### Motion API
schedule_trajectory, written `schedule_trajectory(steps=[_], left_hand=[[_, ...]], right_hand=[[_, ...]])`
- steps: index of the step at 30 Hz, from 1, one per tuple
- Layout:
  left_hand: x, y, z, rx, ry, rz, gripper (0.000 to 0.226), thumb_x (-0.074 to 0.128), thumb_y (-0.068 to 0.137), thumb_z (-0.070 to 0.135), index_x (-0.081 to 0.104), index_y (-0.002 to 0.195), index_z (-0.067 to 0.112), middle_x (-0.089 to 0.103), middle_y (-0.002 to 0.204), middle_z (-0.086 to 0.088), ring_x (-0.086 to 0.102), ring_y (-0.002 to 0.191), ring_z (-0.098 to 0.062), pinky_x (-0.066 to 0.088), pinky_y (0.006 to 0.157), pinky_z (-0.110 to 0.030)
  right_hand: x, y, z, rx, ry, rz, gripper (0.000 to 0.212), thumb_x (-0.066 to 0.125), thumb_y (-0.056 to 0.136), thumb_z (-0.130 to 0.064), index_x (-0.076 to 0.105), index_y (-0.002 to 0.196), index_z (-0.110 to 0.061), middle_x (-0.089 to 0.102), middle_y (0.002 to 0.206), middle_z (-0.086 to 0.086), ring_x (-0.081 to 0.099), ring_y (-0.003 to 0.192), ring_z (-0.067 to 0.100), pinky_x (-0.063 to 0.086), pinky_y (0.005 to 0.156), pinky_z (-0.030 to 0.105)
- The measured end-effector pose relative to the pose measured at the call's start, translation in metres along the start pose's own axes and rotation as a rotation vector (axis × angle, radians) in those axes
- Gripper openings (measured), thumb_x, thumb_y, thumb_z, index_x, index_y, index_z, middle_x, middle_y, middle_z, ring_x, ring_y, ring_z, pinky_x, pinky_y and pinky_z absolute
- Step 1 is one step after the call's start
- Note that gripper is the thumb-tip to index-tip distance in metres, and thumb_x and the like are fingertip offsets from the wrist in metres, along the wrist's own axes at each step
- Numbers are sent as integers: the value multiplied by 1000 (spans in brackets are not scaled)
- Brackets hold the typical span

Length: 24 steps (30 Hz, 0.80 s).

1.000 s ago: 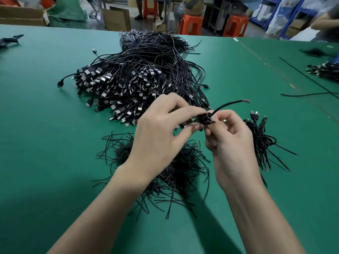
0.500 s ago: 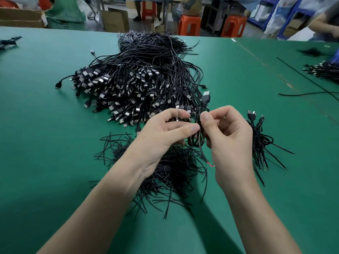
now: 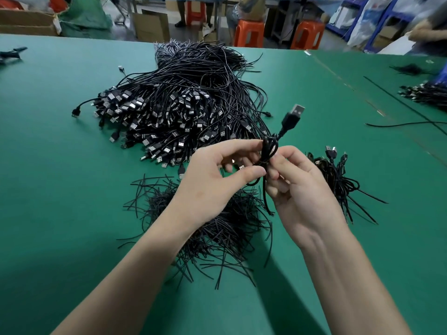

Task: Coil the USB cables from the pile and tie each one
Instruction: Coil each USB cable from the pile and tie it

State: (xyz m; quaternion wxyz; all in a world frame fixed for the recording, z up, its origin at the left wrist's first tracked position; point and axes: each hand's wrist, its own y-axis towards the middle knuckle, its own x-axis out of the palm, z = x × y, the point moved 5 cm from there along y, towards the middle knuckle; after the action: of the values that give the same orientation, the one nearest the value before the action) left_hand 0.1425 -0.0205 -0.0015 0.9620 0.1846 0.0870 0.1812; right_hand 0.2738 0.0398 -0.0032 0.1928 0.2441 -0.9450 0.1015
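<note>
While the coiled cable [image 3: 268, 151] stands upright between my hands, plug [image 3: 294, 116] pointing up and away, my right hand [image 3: 300, 189] grips its lower loops and my left hand [image 3: 212, 180] pinches its near side; the pile [image 3: 181, 112] lies beyond.

The right hand [image 3: 304, 189] partly hides the coiled cable [image 3: 269, 151]; a far person [image 3: 428, 30] is blurred.

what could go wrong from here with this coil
The coiled cable is only pinched between the left hand and right hand. If either slips, the loops may spring open before the coil is tied. Its loose tail hangs just above the pile of ties and could snag some when the coil is moved.
</note>
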Motion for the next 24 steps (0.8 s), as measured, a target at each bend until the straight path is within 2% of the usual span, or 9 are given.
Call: schedule_trajectory(steps=[3, 6, 9, 11, 13, 16, 19, 22, 24], left_hand=[[-5, -1, 12, 221, 246, -6, 36, 81, 85, 4, 76, 115, 24, 73, 103, 10, 69, 99, -13, 51, 87, -23], [-6, -3, 20, 367, 427, 40, 28, 79, 89, 9, 78, 114, 23, 64, 99, 3, 62, 95, -17, 51, 84, -31], [-8, -5, 20, 416, 545, 97, 17, 74, 96, 24, 80, 112, 27, 62, 84, 3, 57, 79, -19, 48, 73, -36], [-7, -3, 15, 254, 370, 11, 17, 64, 102, 32, 79, 111, 30, 72, 79, 3, 65, 69, -19, 52, 66, -36], [-6, -2, 6, 32, 104, -32, 25, 59, 103, 37, 79, 107, 24, 76, 78, 0, 72, 67, -16, 54, 61, -22], [-4, -1, -2, -114, -68, -28, 17, 71, 91, 33, 80, 95, 19, 77, 76, 4, 67, 63, 0, 47, 58, -7], [1, -4, -15, -250, -192, -41, 18, 82, 76, 32, 80, 93, 26, 78, 82, 4, 66, 70, 2, 47, 56, -12], [12, -7, -22, -344, -394, -7, 43, 85, 73, 20, 68, 112, 21, 78, 91, 1, 70, 78, -4, 52, 65, -14], [17, -7, -21, -327, -414, 10, 49, 85, 79, 9, 64, 122, 19, 77, 96, 0, 71, 88, -8, 55, 77, -18]], right_hand=[[2, 0, 8, 105, 147, 2, 17, 59, 94, -4, 62, 81, -14, 47, 56, -5, 33, 45, 2, 30, 40, 13], [-1, 1, 13, 120, 197, 49, 38, 50, 97, 3, 66, 69, -17, 47, 55, -5, 33, 44, 3, 29, 39, 14], [-5, 1, 10, 69, 71, 81, 33, 54, 98, 0, 64, 74, -20, 50, 57, -6, 37, 45, 2, 33, 43, 13], [-6, 0, 6, -13, -63, 83, 29, 57, 99, -2, 61, 76, -20, 50, 57, -6, 38, 46, 2, 33, 46, 14], [-5, -1, 2, -97, -166, 69, 22, 61, 99, -7, 59, 79, -16, 49, 58, -5, 37, 47, 3, 32, 47, 15], [-2, -2, 0, -179, -268, 81, 18, 65, 98, -14, 60, 81, -14, 47, 63, 2, 40, 53, 9, 36, 54, 25], [-4, -4, -2, -243, -316, 151, 22, 67, 98, -17, 62, 77, -20, 44, 68, 9, 37, 60, 21, 35, 60, 38], [-6, -6, -4, -313, -306, 204, 23, 68, 98, -18, 62, 76, -23, 46, 64, -1, 36, 60, 14, 32, 55, 31], [-8, -8, -3, -323, -276, 218, 23, 67, 99, -19, 61, 77, -22, 47, 63, -5, 36, 59, 10, 33, 53, 25]])
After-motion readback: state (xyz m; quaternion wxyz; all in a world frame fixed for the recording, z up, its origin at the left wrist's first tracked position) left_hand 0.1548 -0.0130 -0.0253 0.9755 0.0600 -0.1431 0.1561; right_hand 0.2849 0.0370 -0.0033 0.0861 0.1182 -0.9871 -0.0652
